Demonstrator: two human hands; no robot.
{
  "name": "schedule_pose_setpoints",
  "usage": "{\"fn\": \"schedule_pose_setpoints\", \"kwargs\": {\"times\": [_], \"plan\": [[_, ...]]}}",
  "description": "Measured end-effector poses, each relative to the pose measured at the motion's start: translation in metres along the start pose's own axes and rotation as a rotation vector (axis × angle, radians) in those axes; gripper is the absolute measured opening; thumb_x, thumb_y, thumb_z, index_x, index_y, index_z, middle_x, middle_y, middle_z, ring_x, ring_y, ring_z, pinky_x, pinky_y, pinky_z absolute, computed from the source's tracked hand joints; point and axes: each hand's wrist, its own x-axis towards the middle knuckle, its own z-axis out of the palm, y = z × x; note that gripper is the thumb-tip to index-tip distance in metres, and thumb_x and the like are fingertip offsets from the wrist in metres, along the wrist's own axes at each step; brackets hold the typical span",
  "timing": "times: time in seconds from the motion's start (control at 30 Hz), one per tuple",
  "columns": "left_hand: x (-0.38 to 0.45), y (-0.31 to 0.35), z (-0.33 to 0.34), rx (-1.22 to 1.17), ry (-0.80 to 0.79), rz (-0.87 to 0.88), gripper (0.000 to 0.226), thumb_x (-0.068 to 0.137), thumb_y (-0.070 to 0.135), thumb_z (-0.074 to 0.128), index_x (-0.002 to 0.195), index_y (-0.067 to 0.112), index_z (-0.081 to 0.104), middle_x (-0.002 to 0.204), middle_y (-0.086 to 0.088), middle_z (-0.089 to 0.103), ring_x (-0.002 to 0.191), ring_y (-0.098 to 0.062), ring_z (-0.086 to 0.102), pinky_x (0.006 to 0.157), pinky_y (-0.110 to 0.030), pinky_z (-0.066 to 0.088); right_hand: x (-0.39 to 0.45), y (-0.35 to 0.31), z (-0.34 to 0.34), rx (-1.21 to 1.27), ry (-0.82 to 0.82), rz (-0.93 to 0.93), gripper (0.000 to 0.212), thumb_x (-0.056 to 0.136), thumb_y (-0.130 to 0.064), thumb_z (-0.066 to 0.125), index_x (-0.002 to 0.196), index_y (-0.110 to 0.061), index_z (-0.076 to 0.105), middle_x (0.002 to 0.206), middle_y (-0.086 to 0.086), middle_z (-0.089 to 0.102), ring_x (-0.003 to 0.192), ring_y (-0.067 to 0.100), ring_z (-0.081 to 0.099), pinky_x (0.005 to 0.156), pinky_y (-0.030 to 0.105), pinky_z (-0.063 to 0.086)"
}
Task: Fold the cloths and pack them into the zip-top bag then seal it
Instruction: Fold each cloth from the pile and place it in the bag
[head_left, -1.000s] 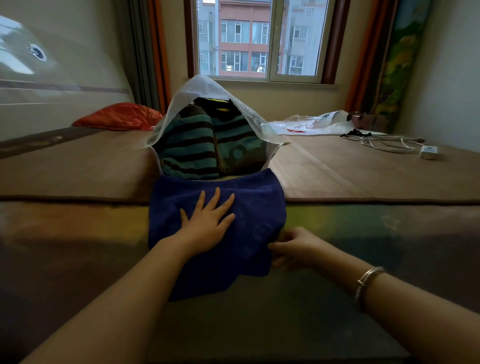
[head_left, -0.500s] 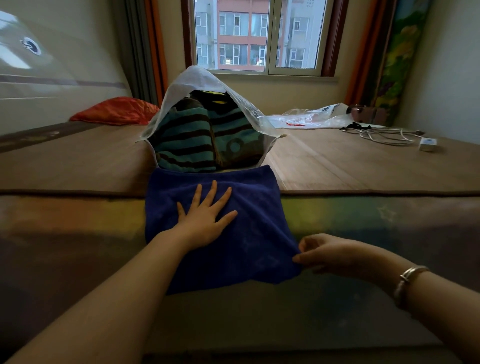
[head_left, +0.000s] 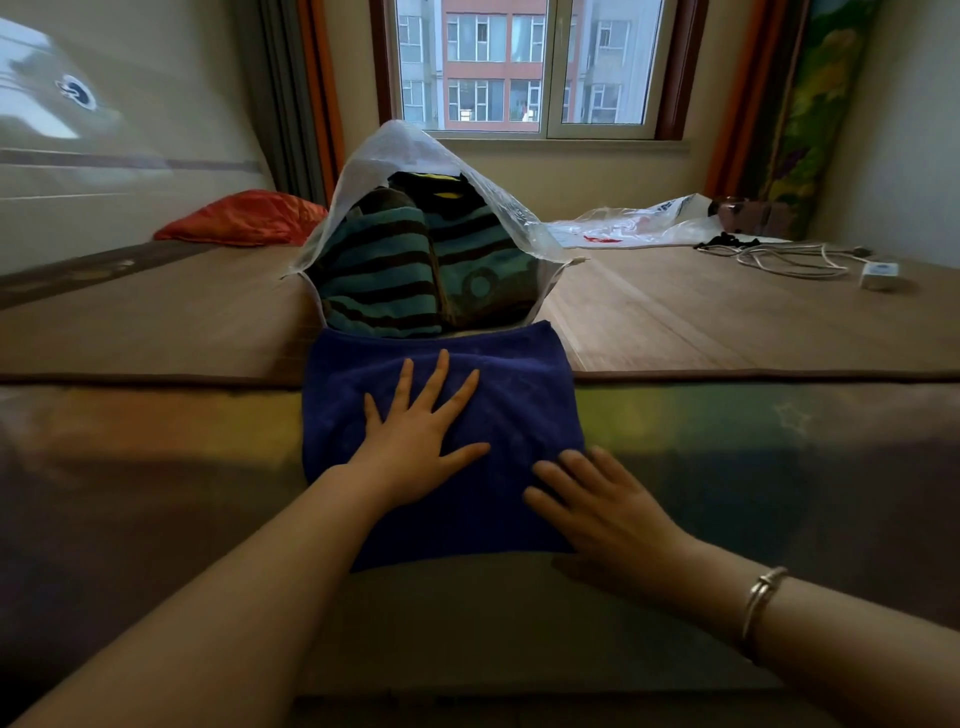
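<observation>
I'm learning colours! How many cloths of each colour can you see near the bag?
Blue cloth: 1, lying flat under both hands
Teal-and-dark striped cloths: 2, inside the zip-top bag
Total: 3

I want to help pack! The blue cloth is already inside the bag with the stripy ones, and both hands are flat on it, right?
Not quite. The blue cloth is outside the bag, lying just in front of its open mouth, as the head view shows. The stripy cloths are inside, and the left hand and right hand do lie flat on the blue cloth.
</observation>
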Motion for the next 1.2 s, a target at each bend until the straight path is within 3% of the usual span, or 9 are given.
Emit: {"fn": "schedule_pose_setpoints", "kwargs": {"times": [0.23, 0.43, 0.53, 0.6, 0.67, 0.73, 0.8, 1.0, 1.2], "plan": [[-0.023, 0.006, 0.003, 0.229, 0.017, 0.21, 0.071, 0.098, 0.051, 0.031, 0.144, 0.044, -0.023, 0.15, 0.017, -0.037, 0.143, -0.021, -0.027, 0.114, -0.064, -0.003, 0.009, 0.001, 0.017, -0.128, 0.089, -0.099, 0.043, 0.07, -0.027, 0.056, 0.111, -0.019, 0.05, 0.116, 0.007, 0.06, 0.106, 0.032, 0.05, 0.099, 0.05, 0.041], [-0.05, 0.027, 0.018, 0.109, -0.063, 0.213, 0.096, 0.076, 0.083, 0.034, 0.141, 0.048, -0.028, 0.147, 0.02, -0.039, 0.139, -0.02, -0.035, 0.111, -0.065, -0.011, 0.017, 0.007, -0.024, 0.371, 0.039, 0.131, 0.033, 0.08, -0.042, 0.043, 0.095, -0.024, 0.066, 0.096, -0.007, 0.068, 0.09, 0.018, 0.062, 0.093, 0.039, 0.047], [-0.06, 0.039, 0.014, 0.081, -0.084, 0.161, 0.103, 0.075, 0.079, 0.046, 0.145, 0.045, -0.022, 0.151, 0.017, -0.034, 0.14, -0.022, -0.032, 0.112, -0.063, -0.012, 0.023, 0.02, -0.045, 0.645, 0.107, 0.285, 0.031, 0.082, -0.043, 0.043, 0.092, -0.026, 0.066, 0.086, -0.012, 0.068, 0.083, 0.008, 0.06, 0.087, 0.033, 0.048], [-0.063, 0.045, 0.008, 0.05, -0.039, 0.098, 0.093, 0.084, 0.055, 0.058, 0.149, 0.041, -0.007, 0.158, 0.011, -0.018, 0.146, -0.022, -0.016, 0.116, -0.059, -0.005, 0.029, 0.03, -0.057, 0.747, 0.174, 0.333, 0.032, 0.081, -0.043, 0.046, 0.094, -0.024, 0.067, 0.084, -0.009, 0.068, 0.08, 0.007, 0.061, 0.081, 0.031, 0.05], [-0.062, 0.044, -0.004, -0.059, 0.097, 0.06, 0.065, 0.09, 0.036, 0.058, 0.145, 0.036, 0.025, 0.155, 0.006, 0.025, 0.144, -0.019, 0.021, 0.118, -0.054, 0.012, 0.034, 0.041, -0.065, 0.807, 0.224, 0.353, 0.03, 0.083, -0.04, 0.049, 0.099, -0.021, 0.067, 0.086, -0.005, 0.069, 0.078, 0.011, 0.064, 0.073, 0.034, 0.054], [-0.064, 0.035, -0.023, -0.19, 0.223, 0.047, 0.036, 0.09, 0.026, 0.058, 0.124, 0.034, 0.048, 0.12, 0.01, 0.058, 0.113, -0.008, 0.055, 0.108, -0.043, 0.037, 0.038, 0.053, -0.07, 0.856, 0.272, 0.424, 0.021, 0.086, -0.031, 0.054, 0.1, -0.021, 0.065, 0.088, -0.003, 0.069, 0.078, 0.013, 0.066, 0.067, 0.038, 0.057], [-0.07, 0.02, -0.047, -0.22, 0.239, -0.008, 0.027, 0.089, 0.018, 0.06, 0.112, 0.032, 0.056, 0.102, 0.008, 0.063, 0.092, -0.003, 0.06, 0.091, -0.034, 0.05, 0.041, 0.061, -0.072, 0.902, 0.348, 0.526, 0.009, 0.089, -0.019, 0.058, 0.097, -0.019, 0.064, 0.086, -0.001, 0.068, 0.078, 0.013, 0.065, 0.066, 0.038, 0.057], [-0.073, -0.034, -0.108, -0.433, 0.177, -0.272, 0.018, 0.082, 0.008, 0.069, 0.09, 0.024, 0.067, 0.086, 0.0, 0.067, 0.08, -0.013, 0.064, 0.074, -0.037, 0.055, 0.056, 0.064, -0.087, 1.483, 0.526, 0.895, 0.016, 0.094, -0.011, 0.055, 0.089, -0.025, 0.06, 0.087, 0.003, 0.067, 0.081, 0.011, 0.064, 0.071, 0.027, 0.056], [-0.08, -0.071, -0.119, -0.685, -0.244, -0.329, 0.037, 0.068, 0.022, 0.081, 0.102, 0.021, 0.068, 0.095, 0.0, 0.073, 0.085, -0.013, 0.071, 0.07, -0.028, 0.055, 0.063, 0.066, -0.063, 1.075, 0.333, 0.827, 0.012, 0.099, -0.021, 0.047, 0.093, -0.021, 0.057, 0.08, -0.004, 0.061, 0.077, 0.018, 0.062, 0.065, 0.034, 0.051]]}}
